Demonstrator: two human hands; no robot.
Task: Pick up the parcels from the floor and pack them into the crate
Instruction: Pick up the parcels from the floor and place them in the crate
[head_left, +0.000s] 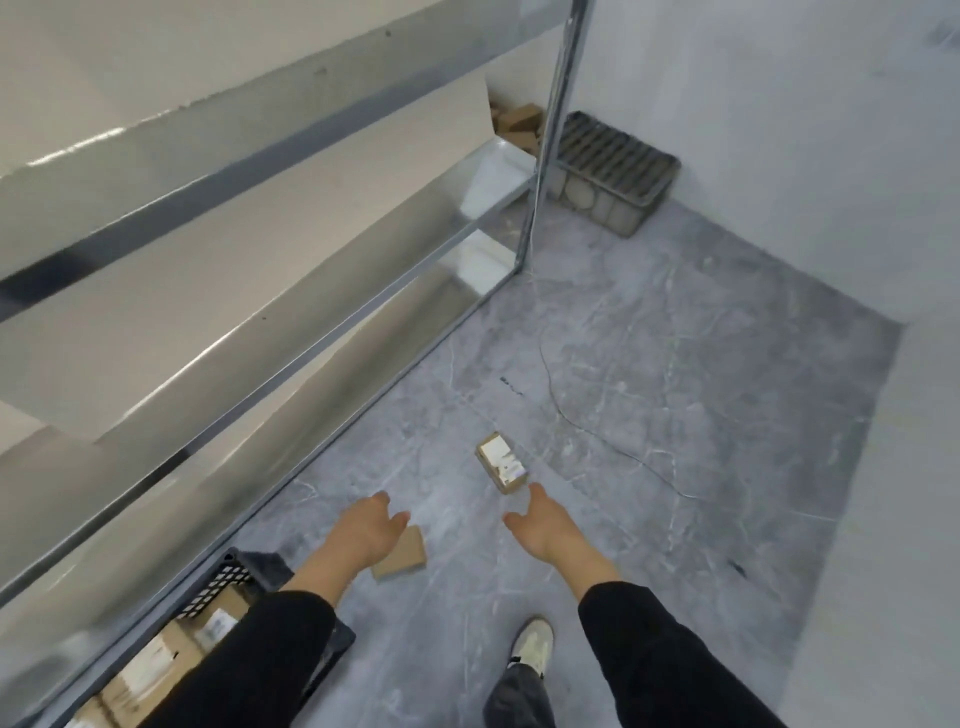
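A small brown parcel with a white label (503, 462) lies on the grey marbled floor ahead. My right hand (543, 525) reaches toward it, fingers apart, its fingertips just short of the parcel's near corner. A plain brown parcel (402, 556) lies on the floor closer in, partly covered by my left hand (366, 527), which hovers over it with fingers apart and holds nothing. The dark crate (236, 569) stands at the lower left beside the shelf, with several labelled cardboard parcels inside; my left sleeve hides much of it.
A metal shelf rack (363, 322) runs along the left, its upright post (535, 208) far ahead. A grey slatted bin (613, 171) stands in the far corner, brown boxes (519, 122) behind the post. A thin cable (571, 415) trails across the floor. My shoe (532, 647) is at the bottom.
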